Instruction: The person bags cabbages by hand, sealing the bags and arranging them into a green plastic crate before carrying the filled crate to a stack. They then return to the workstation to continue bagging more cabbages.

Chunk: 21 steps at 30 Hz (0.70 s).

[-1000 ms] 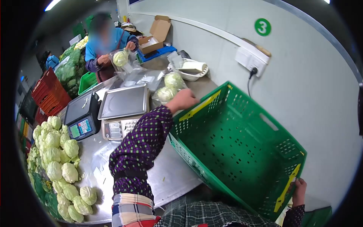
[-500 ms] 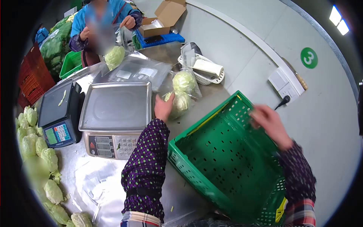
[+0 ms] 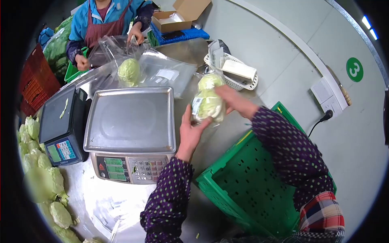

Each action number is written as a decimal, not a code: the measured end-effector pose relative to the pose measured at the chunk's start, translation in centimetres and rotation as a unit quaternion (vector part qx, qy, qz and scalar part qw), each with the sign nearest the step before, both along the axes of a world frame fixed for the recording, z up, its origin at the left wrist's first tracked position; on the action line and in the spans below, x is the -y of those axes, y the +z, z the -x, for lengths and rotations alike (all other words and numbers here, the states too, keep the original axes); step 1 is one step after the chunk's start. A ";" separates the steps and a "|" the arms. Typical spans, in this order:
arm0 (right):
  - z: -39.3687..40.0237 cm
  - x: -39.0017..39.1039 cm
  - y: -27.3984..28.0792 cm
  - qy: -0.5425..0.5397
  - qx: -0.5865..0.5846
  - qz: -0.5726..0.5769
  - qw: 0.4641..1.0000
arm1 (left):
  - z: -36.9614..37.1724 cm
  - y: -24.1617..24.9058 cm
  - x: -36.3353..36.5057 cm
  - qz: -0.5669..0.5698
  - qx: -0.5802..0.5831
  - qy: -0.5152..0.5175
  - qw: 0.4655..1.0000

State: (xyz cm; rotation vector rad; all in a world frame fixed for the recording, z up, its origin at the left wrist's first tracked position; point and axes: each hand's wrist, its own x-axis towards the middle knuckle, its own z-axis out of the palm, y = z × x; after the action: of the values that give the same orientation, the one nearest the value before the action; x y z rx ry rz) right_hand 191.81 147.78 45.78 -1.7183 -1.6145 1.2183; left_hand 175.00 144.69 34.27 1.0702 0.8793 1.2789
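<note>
2 cabbages [image 3: 210,108] inside clear plastic [image 3: 210,95]

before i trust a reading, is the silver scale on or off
On: the silver scale has three display windows lit green, with digits showing.

Over there I see a bare left hand [image 3: 192,134] and right hand [image 3: 238,100]. The left sleeve [image 3: 169,196] and right sleeve [image 3: 288,148] are dark purple with little pale spots. Red, white and blue checked cloth [image 3: 324,211] pokes out behind the right one.
</note>
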 end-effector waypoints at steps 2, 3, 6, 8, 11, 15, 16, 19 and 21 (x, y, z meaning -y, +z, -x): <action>-1.9 3.8 1.8 -0.051 -0.196 -0.140 0.969 | 1.7 6.1 2.2 -0.163 -0.125 -0.002 0.979; -3.0 5.8 2.7 -0.088 -0.325 -0.185 0.923 | 1.9 8.7 3.1 -0.259 -0.182 -0.010 0.949; -6.2 12.7 4.8 -0.191 -0.450 -0.225 0.843 | 0.5 13.8 4.9 -0.469 -0.224 -0.089 0.850; -8.7 17.1 3.8 -0.264 -0.503 -0.195 0.800 | -0.6 14.8 4.8 -0.347 -0.058 -0.388 0.852; -13.5 22.9 -3.9 -0.328 -0.546 -0.166 0.753 | -2.9 11.5 -1.9 -0.085 -0.136 -0.099 0.982; -11.8 26.2 -11.0 -0.399 -0.468 -0.028 0.788 | -8.0 4.0 -11.7 -0.135 -0.310 0.043 0.940; -12.1 26.0 -13.5 -0.415 -0.520 -0.006 0.747 | -9.3 2.6 -13.3 -0.195 -0.382 0.115 0.896; -11.5 23.2 -13.3 -0.439 -0.546 0.003 0.714 | -9.9 1.4 -14.9 -0.239 -0.510 0.084 0.822; -12.3 22.0 -13.6 -0.459 -0.453 -0.067 0.761 | -10.3 0.0 -14.5 -0.249 -0.563 0.040 0.787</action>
State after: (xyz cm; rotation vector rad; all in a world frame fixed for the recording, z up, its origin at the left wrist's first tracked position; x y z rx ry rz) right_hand 204.13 125.81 32.20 -1.1853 -0.1817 1.0553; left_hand 185.25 159.15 34.23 2.3507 1.4954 0.8533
